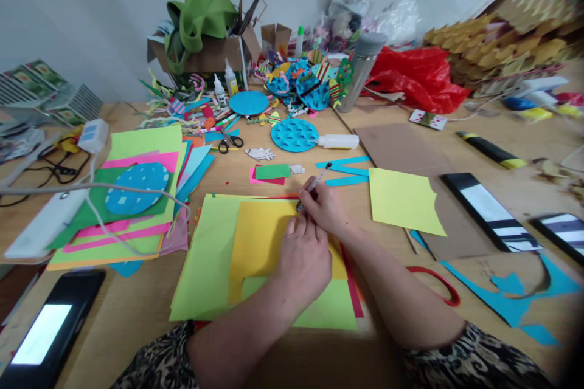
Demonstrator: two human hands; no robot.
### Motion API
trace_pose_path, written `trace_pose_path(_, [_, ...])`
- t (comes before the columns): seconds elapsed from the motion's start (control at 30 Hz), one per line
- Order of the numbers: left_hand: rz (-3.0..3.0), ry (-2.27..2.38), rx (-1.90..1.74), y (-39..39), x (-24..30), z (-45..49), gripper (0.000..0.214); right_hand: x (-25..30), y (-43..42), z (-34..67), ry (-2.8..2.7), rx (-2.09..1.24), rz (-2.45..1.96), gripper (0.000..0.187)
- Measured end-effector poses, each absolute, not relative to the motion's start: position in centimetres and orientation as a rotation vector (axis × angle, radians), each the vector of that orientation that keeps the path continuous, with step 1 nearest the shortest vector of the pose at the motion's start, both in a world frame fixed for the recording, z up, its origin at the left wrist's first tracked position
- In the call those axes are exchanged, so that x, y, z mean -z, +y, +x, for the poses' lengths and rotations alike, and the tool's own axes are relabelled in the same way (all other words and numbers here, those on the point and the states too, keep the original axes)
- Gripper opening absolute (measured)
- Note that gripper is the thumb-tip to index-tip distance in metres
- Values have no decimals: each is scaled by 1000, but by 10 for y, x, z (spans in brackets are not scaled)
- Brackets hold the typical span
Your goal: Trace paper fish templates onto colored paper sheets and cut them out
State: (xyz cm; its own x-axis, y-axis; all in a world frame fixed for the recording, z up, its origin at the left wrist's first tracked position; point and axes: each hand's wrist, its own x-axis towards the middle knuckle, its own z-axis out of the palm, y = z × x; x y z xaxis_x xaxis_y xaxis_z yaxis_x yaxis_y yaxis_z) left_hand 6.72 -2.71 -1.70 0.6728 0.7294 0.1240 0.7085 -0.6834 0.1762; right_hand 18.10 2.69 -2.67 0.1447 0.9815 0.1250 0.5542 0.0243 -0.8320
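My right hand [325, 203] pinches a slim pen [316, 182], its dark end pointing up and away and its tip over the far edge of an orange-yellow sheet [258, 243]. Flat on that sheet lies my left hand [305, 252], its fingertips beside the right hand. A small black-and-white piece [299, 205] shows at the pen's tip, mostly covered by my fingers. Beneath the orange-yellow sheet is a stack of light green paper [201, 273]. Just beyond my hands lie a green paper strip [272, 171] and fish cutouts, one larger fish [260, 154] among them.
Black scissors [230, 142], a blue scalloped disc [294, 135] and a white glue bottle [338, 141] lie farther back. To the right are blue strips [347, 181], a yellow sheet [404, 200], a phone [490, 213] and a red scissor handle [449, 285]. Coloured papers [141, 140] and a cable lie left.
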Motion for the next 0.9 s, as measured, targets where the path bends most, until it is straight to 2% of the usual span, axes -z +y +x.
trace_pose_path(0.9, [2809,1184,-310,-29,17,67,41,28,27,183,-1667,-602,-1598,17])
